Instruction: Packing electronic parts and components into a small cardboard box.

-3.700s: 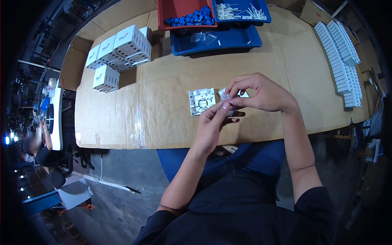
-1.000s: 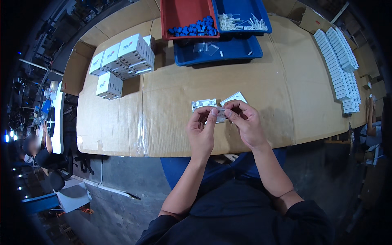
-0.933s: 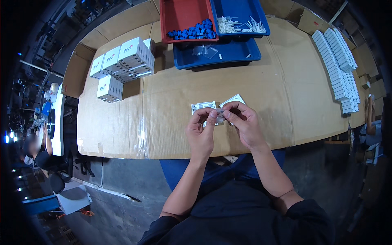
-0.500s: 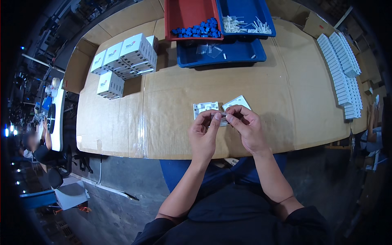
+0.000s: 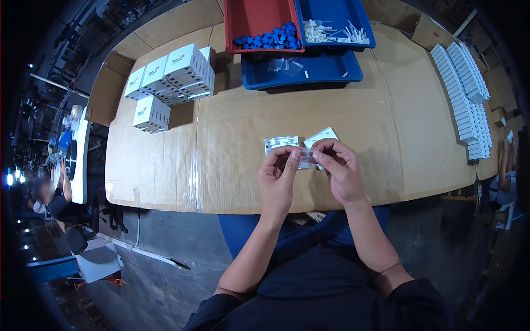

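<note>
Between my two hands, over the front middle of the table, is a small clear plastic bag [image 5: 306,159]. My left hand [image 5: 280,175] pinches its left side between thumb and forefinger, and my right hand [image 5: 341,172] pinches its right side the same way. Something small and dark seems to show near the bag's top edge, too small to name. Just beyond my left fingers lies a white plastic housing [image 5: 280,143] with its moulded inside facing up. A flat white panel [image 5: 320,137] lies tilted beyond my right fingers, partly covered by them.
Cardboard covers the table [image 5: 232,165]. At the back stand a red bin [image 5: 262,25] of blue parts, a blue bin [image 5: 337,11] of white plastic pieces and a lower blue tray [image 5: 301,80] with clear bags. White boxes [image 5: 152,113] are stacked left; white housings [image 5: 464,102] line the right.
My hands have drawn slightly apart, and more of the clear bag shows between my fingertips. The whole view has shifted a little.
</note>
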A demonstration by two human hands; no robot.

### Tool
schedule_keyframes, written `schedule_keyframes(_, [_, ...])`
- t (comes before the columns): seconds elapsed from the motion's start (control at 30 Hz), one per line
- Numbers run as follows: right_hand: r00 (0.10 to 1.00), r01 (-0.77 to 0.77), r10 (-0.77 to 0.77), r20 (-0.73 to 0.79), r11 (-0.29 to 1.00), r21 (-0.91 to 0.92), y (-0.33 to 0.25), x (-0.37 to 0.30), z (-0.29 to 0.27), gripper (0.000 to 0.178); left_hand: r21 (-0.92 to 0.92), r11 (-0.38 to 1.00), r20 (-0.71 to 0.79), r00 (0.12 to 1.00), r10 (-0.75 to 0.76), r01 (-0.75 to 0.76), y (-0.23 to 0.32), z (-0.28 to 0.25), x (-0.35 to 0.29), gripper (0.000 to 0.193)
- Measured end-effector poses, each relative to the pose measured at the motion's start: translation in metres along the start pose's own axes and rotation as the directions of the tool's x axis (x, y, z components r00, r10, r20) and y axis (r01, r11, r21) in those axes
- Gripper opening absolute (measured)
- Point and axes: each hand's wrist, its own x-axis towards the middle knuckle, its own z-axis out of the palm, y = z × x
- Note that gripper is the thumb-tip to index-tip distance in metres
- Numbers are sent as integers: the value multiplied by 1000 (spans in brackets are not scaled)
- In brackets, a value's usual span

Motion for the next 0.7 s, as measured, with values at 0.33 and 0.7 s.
schedule_keyframes(0.33, [1000, -12, 12, 9, 1000, 13, 3, -3, 3, 11, 28, 999, -2, 1000, 18, -18, 7, -2, -4, 15])
schedule_keyframes(0.7, [1000, -4, 3, 23, 1000, 21, 3, -3, 1, 6, 77, 996, 83, 995, -56, 49, 4, -3, -3, 15])
